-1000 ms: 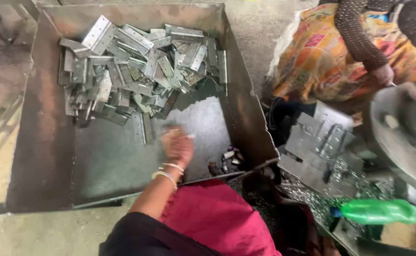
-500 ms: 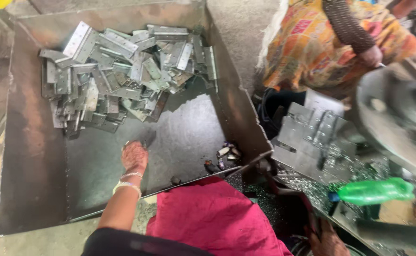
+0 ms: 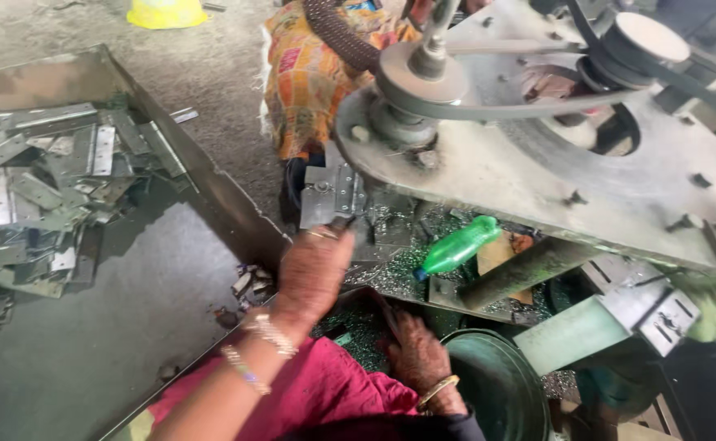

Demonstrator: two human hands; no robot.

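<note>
Soft, even daylight, no hard shadows. Dull glare lies on the steel tray and machine plate. The left hand is motion-blurred; the edges look smeared.

We find the widest free room on the bare floor of the metal tray, in front of the heap of hinges. The tray's slanted wall bars the way sideways. Our left hand sits in a narrow gap under the big machine plate, which closes off everything above. A green bottle, a bucket and metal shavings crowd the space below it around our right hand.
</note>
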